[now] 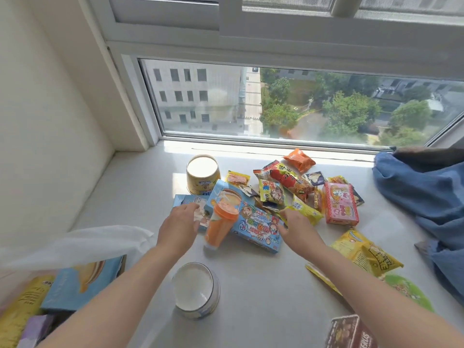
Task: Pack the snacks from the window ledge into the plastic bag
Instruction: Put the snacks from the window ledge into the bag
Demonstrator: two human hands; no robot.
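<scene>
Snacks lie scattered on the white window ledge (140, 187). My left hand (178, 228) reaches forward, its fingers resting on a small light-blue box (184, 200). Beside it an orange cup (219, 228) lies tilted against a long blue snack box (253, 226). My right hand (300, 226) grips that long box at its right end, fingers curled next to a yellow packet (307, 209). The white plastic bag (82, 243) gapes at the lower left, holding a blue box (82, 281) and a yellow packet (22, 306).
A gold tin (202, 175) stands near the window; a white-topped tin (197, 288) sits between my forearms. A pink box (341, 203), red and orange packets, yellow bags (366, 254) and a dark red box (350, 331) lie to the right. Blue cloth (426, 197) covers the right side.
</scene>
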